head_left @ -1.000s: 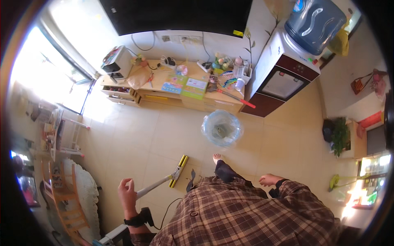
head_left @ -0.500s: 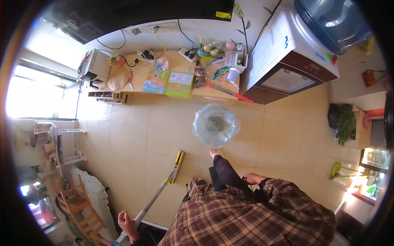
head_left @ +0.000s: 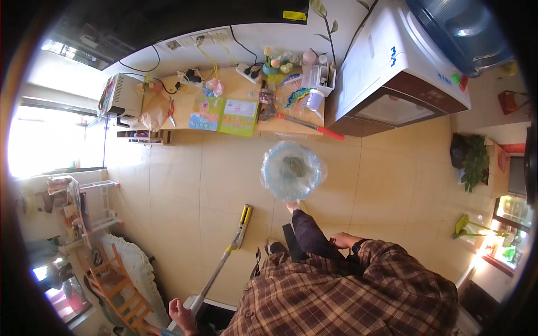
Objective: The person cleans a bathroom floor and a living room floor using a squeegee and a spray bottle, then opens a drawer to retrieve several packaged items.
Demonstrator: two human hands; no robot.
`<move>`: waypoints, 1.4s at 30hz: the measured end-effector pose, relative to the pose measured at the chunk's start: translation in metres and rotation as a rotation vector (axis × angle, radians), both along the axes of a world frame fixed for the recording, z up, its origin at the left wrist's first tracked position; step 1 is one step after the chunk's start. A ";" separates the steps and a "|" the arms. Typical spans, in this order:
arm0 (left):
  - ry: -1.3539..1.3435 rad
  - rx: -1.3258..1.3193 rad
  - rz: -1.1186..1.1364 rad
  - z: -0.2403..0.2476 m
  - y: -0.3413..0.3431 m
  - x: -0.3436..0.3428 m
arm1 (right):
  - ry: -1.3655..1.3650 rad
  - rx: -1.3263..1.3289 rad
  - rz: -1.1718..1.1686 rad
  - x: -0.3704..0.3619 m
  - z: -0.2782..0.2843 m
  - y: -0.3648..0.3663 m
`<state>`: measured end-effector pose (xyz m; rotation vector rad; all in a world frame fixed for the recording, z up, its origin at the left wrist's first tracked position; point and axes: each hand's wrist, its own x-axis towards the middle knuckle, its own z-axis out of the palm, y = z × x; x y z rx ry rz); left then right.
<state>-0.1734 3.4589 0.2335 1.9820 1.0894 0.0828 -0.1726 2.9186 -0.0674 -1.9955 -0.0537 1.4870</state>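
A trash bin (head_left: 270,182) lined with a clear bluish bag stands on the floor ahead, with dark contents at its bottom. My foot (head_left: 293,206), stretched forward, is at its near side. My left hand (head_left: 180,315) is low at the left with its fingers curled and nothing visible in them. It overlaps the pole of a flat mop (head_left: 216,271), whose yellow-edged head is on the floor; no grip on the pole shows. At my waist, my right hand (head_left: 343,241) is closed beside my dark trouser leg (head_left: 312,235); what its fingers hold, if anything, is hidden.
Along the wall, a wooden table (head_left: 185,92) bears books, scissors and a red-handled hammer-like tool (head_left: 311,126) jutting past its edge. A water dispenser (head_left: 386,84) stands right of it. Wooden chair (head_left: 120,285) at lower left; plant (head_left: 475,162) and green dustpan-like object (head_left: 462,225) at right.
My left hand has shifted slightly right and down in the picture. My right hand stays by my trouser leg. The bin and mop head look nearly unmoved; the view has tilted slightly.
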 end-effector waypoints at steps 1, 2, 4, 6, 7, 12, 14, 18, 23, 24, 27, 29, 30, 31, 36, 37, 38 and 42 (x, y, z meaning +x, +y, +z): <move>-0.005 0.019 -0.014 -0.001 0.003 -0.002 | 0.012 -0.005 -0.032 -0.001 -0.004 0.000; -0.010 0.036 -0.028 -0.003 0.004 -0.003 | 0.020 -0.004 -0.031 -0.001 -0.006 -0.001; 0.008 0.051 -0.039 -0.005 0.008 -0.006 | 0.023 -0.019 -0.032 -0.002 -0.010 -0.001; 0.020 0.064 -0.047 -0.004 0.005 -0.007 | 0.006 -0.037 -0.046 -0.005 -0.012 -0.002; 0.017 0.054 -0.012 -0.002 0.002 -0.008 | -0.004 -0.034 -0.073 -0.006 -0.013 -0.003; 0.049 -0.347 0.257 0.034 -0.018 0.001 | 0.104 -0.025 -0.083 0.020 0.012 0.000; 0.057 -0.426 0.317 0.032 -0.013 -0.002 | 0.080 -0.015 -0.050 0.024 0.013 0.000; -0.049 -0.482 0.365 0.009 0.007 -0.029 | 0.024 -0.016 -0.105 0.026 0.005 0.003; -0.300 -0.689 0.433 -0.012 0.031 -0.045 | 0.155 -0.023 -0.218 0.043 0.020 0.012; -0.382 -0.773 0.466 -0.015 0.037 -0.052 | 0.171 -0.035 -0.224 0.050 0.036 0.018; -0.873 -1.383 0.669 -0.028 0.053 -0.076 | 0.194 -0.016 -0.263 0.056 0.036 0.025; -1.048 -1.618 0.680 -0.038 0.061 -0.082 | 0.173 -0.015 -0.262 0.061 0.038 0.030; -0.854 -1.278 0.535 -0.032 0.053 -0.067 | 0.160 -0.025 -0.260 0.063 0.039 0.032; -0.661 -0.932 0.399 -0.021 0.044 -0.053 | 0.149 -0.032 -0.256 0.067 0.041 0.036; -0.291 -0.014 0.116 0.020 0.017 -0.007 | -0.010 -0.076 -0.130 0.096 0.057 0.065; -0.424 -0.088 0.105 0.013 0.024 -0.009 | 0.000 -0.089 -0.113 0.104 0.063 0.074; -0.553 -0.164 0.085 0.008 0.029 -0.009 | 0.014 -0.104 -0.103 0.108 0.069 0.084; -0.714 -0.130 0.054 -0.005 0.037 -0.008 | -0.072 -0.110 -0.132 0.138 0.075 0.125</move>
